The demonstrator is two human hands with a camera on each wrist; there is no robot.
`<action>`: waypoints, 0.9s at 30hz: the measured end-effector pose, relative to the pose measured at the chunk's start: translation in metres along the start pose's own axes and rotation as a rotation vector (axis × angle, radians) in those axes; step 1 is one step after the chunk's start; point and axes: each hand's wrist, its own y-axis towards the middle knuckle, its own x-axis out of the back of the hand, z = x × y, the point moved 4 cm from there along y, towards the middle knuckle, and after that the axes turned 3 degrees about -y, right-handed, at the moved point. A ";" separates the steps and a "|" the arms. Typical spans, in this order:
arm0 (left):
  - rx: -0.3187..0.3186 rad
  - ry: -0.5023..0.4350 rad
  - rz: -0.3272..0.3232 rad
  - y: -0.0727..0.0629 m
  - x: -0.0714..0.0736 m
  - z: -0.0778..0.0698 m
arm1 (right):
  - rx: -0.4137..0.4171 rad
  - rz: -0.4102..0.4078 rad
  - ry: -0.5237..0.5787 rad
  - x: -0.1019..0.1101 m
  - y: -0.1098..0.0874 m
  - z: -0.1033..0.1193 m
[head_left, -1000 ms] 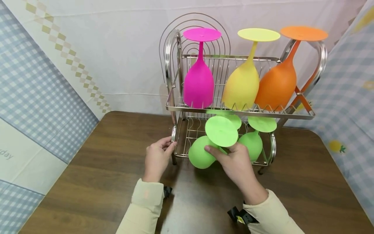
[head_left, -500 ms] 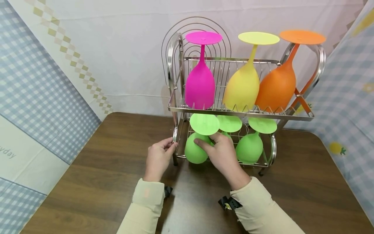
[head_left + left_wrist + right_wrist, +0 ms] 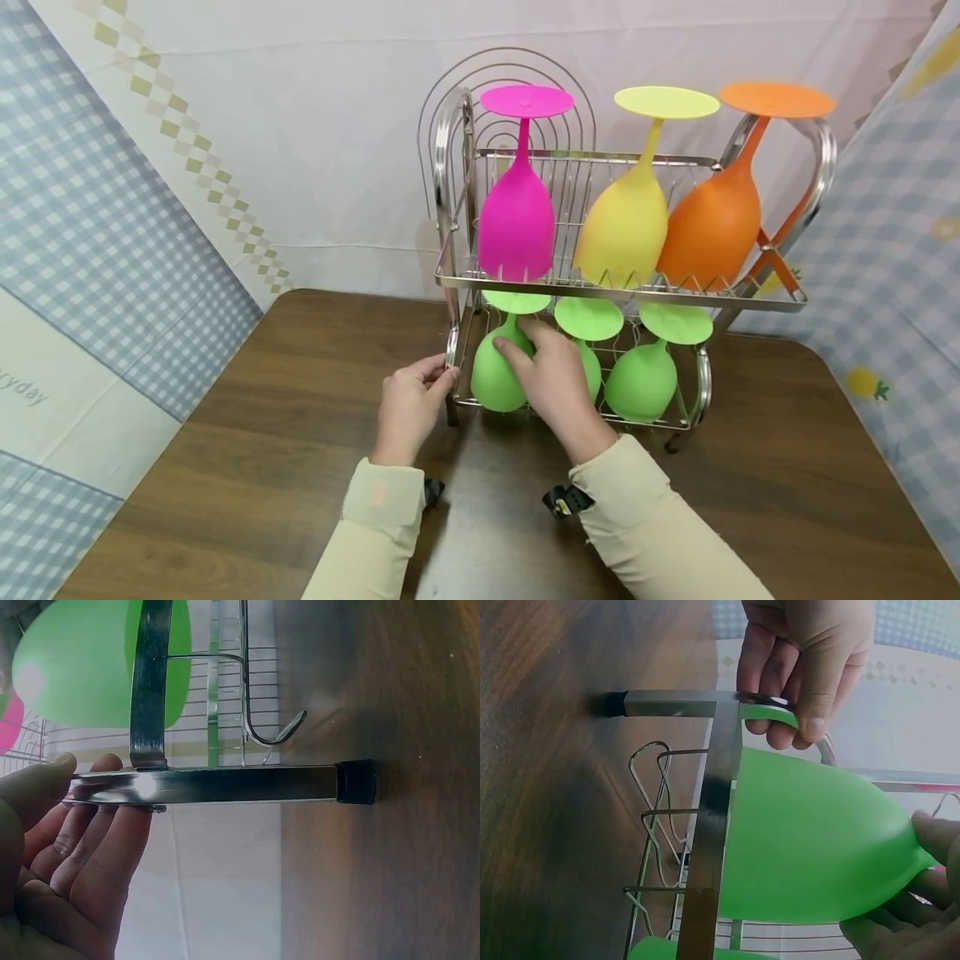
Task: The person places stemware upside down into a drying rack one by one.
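Observation:
My right hand (image 3: 555, 383) pinches a green wine goblet (image 3: 492, 377) near the top of its bowl and stem. This goblet stands upside down at the left end of the lower tier of a metal dish rack (image 3: 622, 293). Its foot is partly hidden under the upper tier. In the right wrist view the goblet's rim (image 3: 735, 832) lies along the lower tier's front bar. My left hand (image 3: 408, 408) grips the rack's left front post (image 3: 217, 785) between thumb and fingers. Two more green goblets, the middle one (image 3: 589, 319) and the right one (image 3: 641, 383), are inverted alongside; my right hand partly covers the middle one.
On the upper tier, a magenta goblet (image 3: 516, 225), a yellow goblet (image 3: 624, 225) and an orange goblet (image 3: 712, 221) stand upside down. The rack stands on a brown wooden table (image 3: 300, 400). Patterned cloth (image 3: 337, 167) hangs behind and at both sides.
The green goblet in my right hand has gone from tilted before the rack to inverted on the lower tier's left end. That hand moved left and inward. My left hand keeps its grip.

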 end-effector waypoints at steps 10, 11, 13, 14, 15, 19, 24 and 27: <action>-0.005 0.000 0.003 0.001 -0.003 0.000 | -0.020 -0.026 -0.016 -0.010 0.007 -0.006; -0.005 -0.001 0.001 0.001 -0.003 0.000 | -0.021 -0.025 -0.022 -0.012 0.007 -0.007; -0.008 -0.002 0.001 0.001 -0.002 0.000 | -0.030 -0.023 -0.033 -0.015 0.007 -0.009; -0.011 -0.003 0.001 0.001 -0.002 0.000 | -0.036 -0.022 -0.038 -0.016 0.007 -0.010; -0.014 -0.002 0.000 0.001 -0.002 0.000 | -0.037 -0.025 -0.041 -0.017 0.007 -0.010; -0.025 0.003 -0.006 0.001 -0.002 -0.001 | -0.025 -0.040 -0.043 -0.020 0.006 -0.013; -0.031 0.004 -0.011 0.001 -0.001 -0.001 | -0.020 -0.054 -0.054 -0.022 0.006 -0.015; -0.030 -0.001 -0.013 0.001 -0.001 -0.002 | -0.023 -0.045 -0.056 -0.023 0.005 -0.016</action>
